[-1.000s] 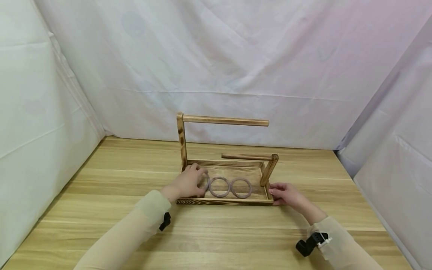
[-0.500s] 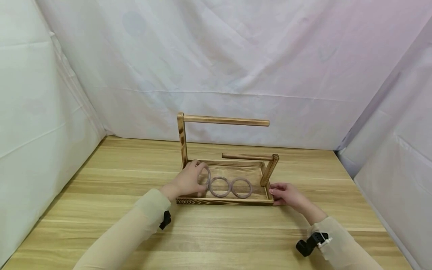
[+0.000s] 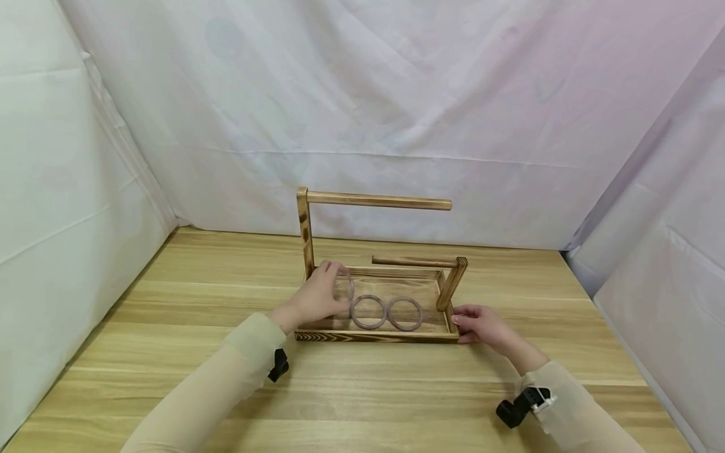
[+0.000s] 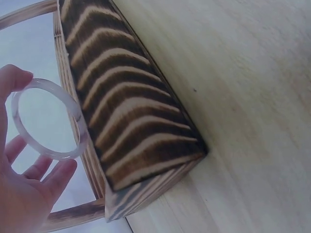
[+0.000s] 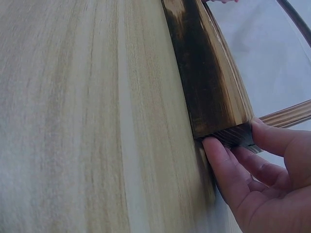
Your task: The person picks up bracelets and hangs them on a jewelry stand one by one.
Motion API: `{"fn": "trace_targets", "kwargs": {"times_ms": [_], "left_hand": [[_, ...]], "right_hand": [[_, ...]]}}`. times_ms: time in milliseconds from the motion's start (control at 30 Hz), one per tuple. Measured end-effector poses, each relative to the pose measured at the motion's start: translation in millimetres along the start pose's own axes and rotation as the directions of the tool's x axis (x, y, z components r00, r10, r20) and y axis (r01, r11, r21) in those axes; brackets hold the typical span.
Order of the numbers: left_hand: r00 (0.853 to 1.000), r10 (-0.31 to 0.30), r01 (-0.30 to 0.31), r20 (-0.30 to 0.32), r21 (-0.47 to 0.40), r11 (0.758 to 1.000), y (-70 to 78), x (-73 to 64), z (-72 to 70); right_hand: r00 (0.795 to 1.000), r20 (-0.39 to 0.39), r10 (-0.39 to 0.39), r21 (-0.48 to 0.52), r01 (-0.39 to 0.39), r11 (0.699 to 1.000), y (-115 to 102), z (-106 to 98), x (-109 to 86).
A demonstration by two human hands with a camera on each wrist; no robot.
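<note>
In the head view my left hand [image 3: 317,294] is over the left part of a wooden tray stand [image 3: 374,338]. It pinches a pale lavender bangle [image 3: 352,289] between thumb and fingertips. The left wrist view shows this bangle [image 4: 46,85] tipped up on edge, beside the tray's dark-grained front wall [image 4: 126,102]. Two similar bangles lie flat side by side in the tray, a middle bangle [image 3: 352,313] and a right bangle [image 3: 421,314]. My right hand [image 3: 478,326] grips the tray's front right corner, thumb inside the rim and fingers outside.
From the tray's left end rises a tall post [image 3: 306,233] with a long bar [image 3: 379,200] pointing right. A shorter post [image 3: 451,286] at the right end bears a lower bar [image 3: 416,261] pointing left. White cloth [image 3: 396,113] hangs behind the wooden table [image 3: 226,277].
My left hand has lifted the left bangle from lying in the tray to a raised, more upright position. The right hand has stayed at the tray's corner, and the other two bangles have not moved.
</note>
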State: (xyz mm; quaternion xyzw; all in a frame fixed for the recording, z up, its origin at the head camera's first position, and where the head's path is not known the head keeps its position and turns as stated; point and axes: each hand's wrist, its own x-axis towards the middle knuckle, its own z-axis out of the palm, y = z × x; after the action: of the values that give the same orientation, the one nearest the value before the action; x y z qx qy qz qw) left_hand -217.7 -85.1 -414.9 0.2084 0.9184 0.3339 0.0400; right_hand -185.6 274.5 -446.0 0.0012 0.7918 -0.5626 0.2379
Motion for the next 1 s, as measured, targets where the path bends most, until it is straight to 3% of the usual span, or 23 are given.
{"fn": "trace_targets", "kwargs": {"times_ms": [433, 1000], "left_hand": [[0.998, -0.052, 0.05, -0.019, -0.098, 0.994, 5.8, 3.8, -3.8], [0.998, -0.06, 0.054, -0.023, -0.206, 0.977, 12.6, 6.3, -9.7]], "right_hand": [[1.0, 0.001, -0.006, 0.0, 0.006, 1.0, -1, -1, 0.6], [1.0, -0.012, 0.014, -0.001, -0.014, 1.0, -2, 1, -1.4]]}}
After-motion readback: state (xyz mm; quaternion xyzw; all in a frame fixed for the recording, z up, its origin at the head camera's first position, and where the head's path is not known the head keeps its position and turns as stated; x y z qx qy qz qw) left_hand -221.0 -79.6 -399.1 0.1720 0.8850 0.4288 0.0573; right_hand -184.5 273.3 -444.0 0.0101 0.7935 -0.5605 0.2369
